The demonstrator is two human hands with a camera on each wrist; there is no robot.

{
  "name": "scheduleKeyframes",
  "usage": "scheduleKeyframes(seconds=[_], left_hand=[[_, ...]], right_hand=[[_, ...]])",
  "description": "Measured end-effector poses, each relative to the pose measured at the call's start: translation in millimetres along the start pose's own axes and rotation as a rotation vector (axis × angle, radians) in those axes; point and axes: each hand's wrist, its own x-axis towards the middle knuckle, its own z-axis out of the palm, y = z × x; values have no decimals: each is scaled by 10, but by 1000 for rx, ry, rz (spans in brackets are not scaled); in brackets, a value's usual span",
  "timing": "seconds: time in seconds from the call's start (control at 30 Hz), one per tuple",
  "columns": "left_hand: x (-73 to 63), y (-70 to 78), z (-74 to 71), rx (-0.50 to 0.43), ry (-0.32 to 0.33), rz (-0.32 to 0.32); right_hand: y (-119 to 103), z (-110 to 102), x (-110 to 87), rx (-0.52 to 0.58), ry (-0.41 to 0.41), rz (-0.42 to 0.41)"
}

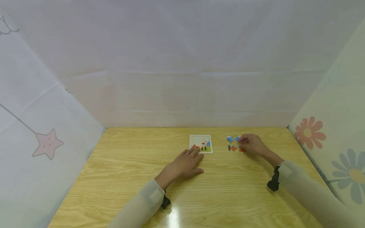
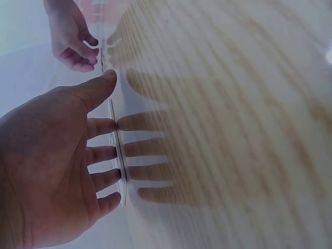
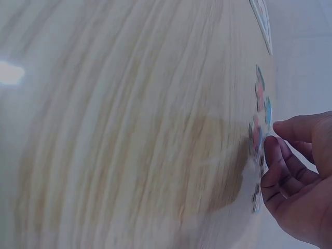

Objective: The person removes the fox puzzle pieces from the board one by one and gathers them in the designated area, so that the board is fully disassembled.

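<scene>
A small square puzzle board [image 1: 211, 146] with a white border lies on the table, partly filled with pieces picturing an animal on grass. My left hand [image 1: 186, 164] rests at its near edge, fingers spread and fairly straight, the fingertips over the lower-left part. In the left wrist view those fingers [image 2: 106, 176] reach the board's thin edge. Right of the board lie several loose jigsaw pieces [image 1: 233, 148], blue and red. My right hand [image 1: 252, 144] is over the right-hand ones, fingers bent, beside a blue piece [image 1: 237, 138]. A gap shows between its thumb and index fingertip in the right wrist view.
The wooden table [image 1: 137, 164] meets a pale cloth wall [image 1: 159, 98] right behind the board and pieces. Printed cloth sides stand left and right, with a star [image 1: 48, 144] and flowers [image 1: 310, 133]. Each wrist wears a black device [image 1: 274, 180].
</scene>
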Motion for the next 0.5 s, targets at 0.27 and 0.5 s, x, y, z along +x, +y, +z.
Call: scheduleKeyframes(seconds=[0.27,0.5], left_hand=[[26,8,-21,14,17,4],[51,41,-11,43,34,-23]], right_hand=[[-219,245,222,30,-40,-62],[-438,468,403,62,-85,-88]])
